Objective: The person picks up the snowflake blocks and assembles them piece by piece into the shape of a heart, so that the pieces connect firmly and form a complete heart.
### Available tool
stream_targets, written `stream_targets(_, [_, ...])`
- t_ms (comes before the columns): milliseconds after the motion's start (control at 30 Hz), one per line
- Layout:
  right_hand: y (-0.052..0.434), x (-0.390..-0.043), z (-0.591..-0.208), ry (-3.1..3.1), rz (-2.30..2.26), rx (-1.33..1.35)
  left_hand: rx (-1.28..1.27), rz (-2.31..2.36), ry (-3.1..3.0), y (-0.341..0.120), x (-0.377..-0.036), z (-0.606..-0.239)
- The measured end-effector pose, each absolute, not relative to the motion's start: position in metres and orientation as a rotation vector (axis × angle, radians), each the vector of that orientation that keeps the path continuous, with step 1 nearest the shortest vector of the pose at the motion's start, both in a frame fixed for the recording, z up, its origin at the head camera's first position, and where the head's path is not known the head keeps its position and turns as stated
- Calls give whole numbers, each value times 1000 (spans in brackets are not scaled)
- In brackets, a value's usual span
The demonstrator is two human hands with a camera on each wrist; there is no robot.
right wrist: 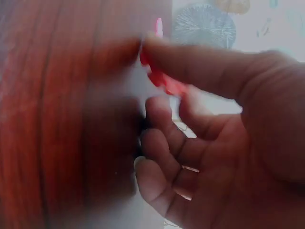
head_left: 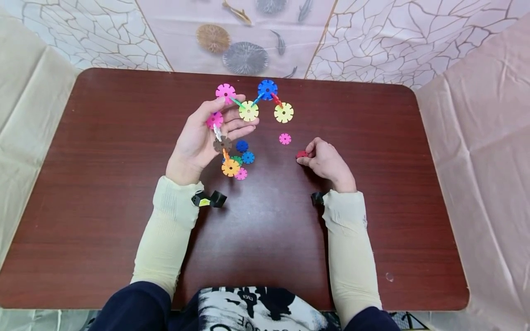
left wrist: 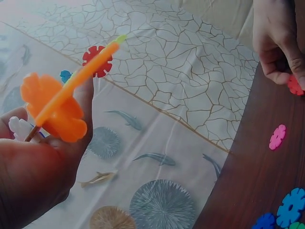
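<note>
The left hand (head_left: 198, 140) gripped a chain of discs (head_left: 248, 111), its long axis arching away from the person above the desk (head_left: 103, 161). Right of the chain, the right hand (head_left: 327, 162) pinched a red disc (head_left: 301, 154) on the desk.

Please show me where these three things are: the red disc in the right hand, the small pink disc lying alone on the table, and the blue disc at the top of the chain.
red disc (head_left: 301, 154), head view, its visible left edge
small pink disc (head_left: 285, 139), head view, its centre
blue disc (head_left: 267, 89), head view, its centre
</note>
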State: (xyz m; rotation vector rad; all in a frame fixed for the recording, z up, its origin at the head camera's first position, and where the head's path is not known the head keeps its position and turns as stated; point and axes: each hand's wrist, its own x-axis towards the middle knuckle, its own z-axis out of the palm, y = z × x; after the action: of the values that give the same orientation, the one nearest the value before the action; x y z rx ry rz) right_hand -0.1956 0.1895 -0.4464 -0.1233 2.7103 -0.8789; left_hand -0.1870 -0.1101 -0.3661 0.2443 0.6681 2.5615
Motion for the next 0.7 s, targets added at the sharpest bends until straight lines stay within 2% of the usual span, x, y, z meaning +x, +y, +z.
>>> stream_targets(100, [188,-193,-437,2741,-1104,-105,250,2561,647,-110,-188,-366])
stream_targets(200, [182,-184,-416,2712,-1518,-134,259,2562,635,-109,-188,-365])
stream_targets(400, [152,-154,-370,2255,-2389,-305,270,2570,625,-107,-188,-362])
stream_targets(567, [120,-146,-366,2167,-2628,-328,262,2589,579,-104,-188,-363])
stream_targets(700, [100,-142,-363,2378,-2595,-337,264,2606,544,-104,-185,-364])
